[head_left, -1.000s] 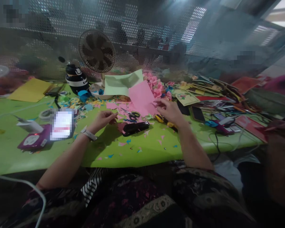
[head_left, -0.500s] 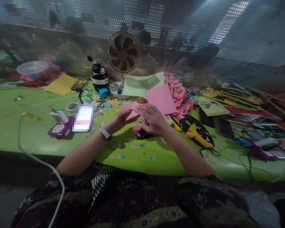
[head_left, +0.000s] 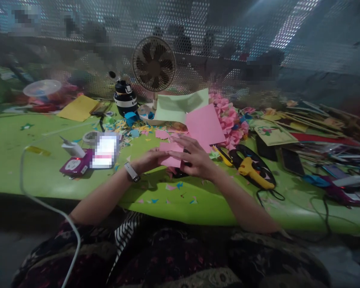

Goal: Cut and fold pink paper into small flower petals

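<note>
A small folded piece of pink paper (head_left: 171, 161) is held between my two hands just above the green table. My left hand (head_left: 150, 159) pinches its left side, fingers closed. From the right, my right hand (head_left: 198, 160) grips the other side, its fingers reaching across the top; its thumb is partly hidden. Behind my right hand lies a larger sheet of pink paper (head_left: 204, 124). Under my hands a dark object shows only in part, too covered to name.
A fan (head_left: 154, 66) and a black bottle (head_left: 125, 98) stand at the back. Pink paper flowers (head_left: 226, 114) are heaped right of a pale green sheet (head_left: 181, 106). A yellow glue gun (head_left: 252, 170) lies to the right, a lit phone (head_left: 104, 151) to the left. Paper scraps litter the green table (head_left: 168, 212).
My hands have come slightly nearer with the folded pink paper, which now faces up flatter. My right hand's fingers have spread and moved across it.
</note>
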Tool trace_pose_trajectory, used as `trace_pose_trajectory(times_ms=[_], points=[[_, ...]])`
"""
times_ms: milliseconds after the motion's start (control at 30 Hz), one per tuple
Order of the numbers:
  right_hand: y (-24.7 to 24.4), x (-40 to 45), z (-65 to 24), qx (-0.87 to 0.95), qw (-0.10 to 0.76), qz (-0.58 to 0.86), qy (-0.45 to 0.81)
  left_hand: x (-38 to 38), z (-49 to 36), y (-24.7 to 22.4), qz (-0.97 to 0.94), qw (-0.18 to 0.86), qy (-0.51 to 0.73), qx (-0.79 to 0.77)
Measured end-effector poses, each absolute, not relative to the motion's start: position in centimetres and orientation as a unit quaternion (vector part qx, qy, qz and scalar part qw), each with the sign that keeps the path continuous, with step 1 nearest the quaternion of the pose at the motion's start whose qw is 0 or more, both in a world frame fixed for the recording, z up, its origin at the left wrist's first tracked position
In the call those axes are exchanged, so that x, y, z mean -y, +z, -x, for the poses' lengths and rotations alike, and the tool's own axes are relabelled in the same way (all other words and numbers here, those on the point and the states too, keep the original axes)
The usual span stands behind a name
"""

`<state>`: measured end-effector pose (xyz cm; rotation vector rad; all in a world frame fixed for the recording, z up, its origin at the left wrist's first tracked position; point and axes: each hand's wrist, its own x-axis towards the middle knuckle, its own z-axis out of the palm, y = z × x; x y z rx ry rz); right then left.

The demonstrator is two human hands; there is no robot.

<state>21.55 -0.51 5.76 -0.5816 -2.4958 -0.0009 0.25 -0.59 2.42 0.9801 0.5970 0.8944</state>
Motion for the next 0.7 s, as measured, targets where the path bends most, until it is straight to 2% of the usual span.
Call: trace_pose_trajectory(times_ms=[200,333,500,700], points=[[4.8,0.8,-21.3,0.914,0.349,0.208,-0.010,1.1,-0.3,3.5,-0.419,0.761,0.404,-0.287],[4.3,0.9,-20.8,0.896,0.377,0.235,0.019,1.0,-0.5,3.7,-0.401,0.724,0.479,-0.293],[4.3,1.3,-19.8,0.799,0.481,0.337,0.134,1.1,-0.6,3.3,-0.404,0.728,0.481,-0.274],[4.1,1.5,-19.3,0.715,0.498,0.411,0.268,1.3,-0.7,3.1,-0.482,0.701,0.467,-0.240]])
